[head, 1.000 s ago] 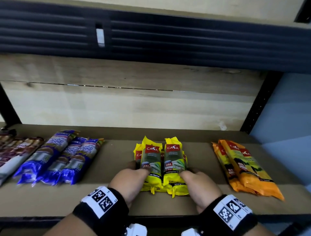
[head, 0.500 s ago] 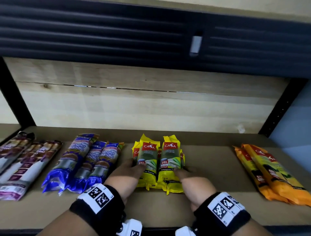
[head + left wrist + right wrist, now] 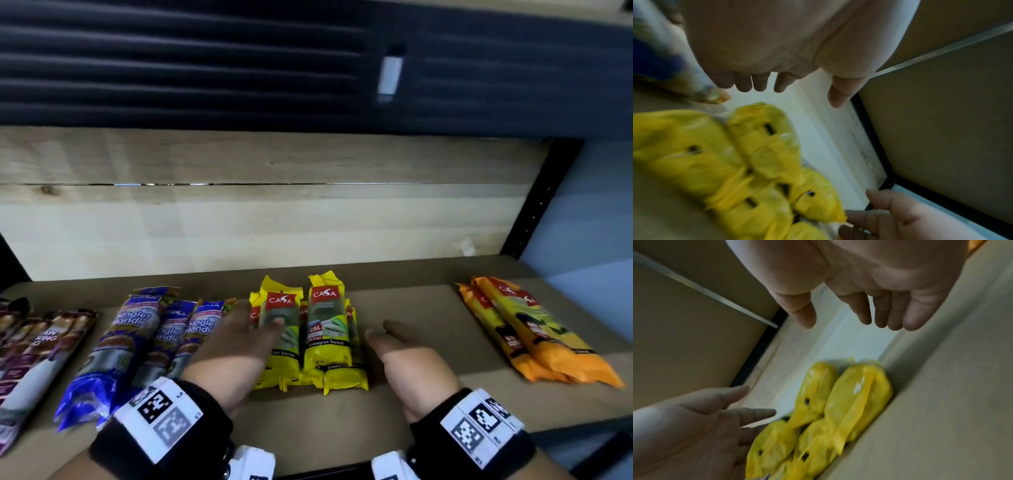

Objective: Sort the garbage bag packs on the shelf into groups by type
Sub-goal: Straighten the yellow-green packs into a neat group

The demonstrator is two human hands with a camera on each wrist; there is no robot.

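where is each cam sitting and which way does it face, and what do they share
Head: looks forward and down at the shelf; both hands and wristbands show.
Left wrist: looks along the left hand over the yellow packs; the right hand shows too.
Right wrist: looks along the right hand over the same packs; the left hand shows too.
All share the yellow packs.

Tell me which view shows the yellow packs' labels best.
The head view: the yellow packs lie label-up there, with the red logo and 25L print readable. The left wrist view and right wrist view show only their blurred yellow ends and sides, no print.
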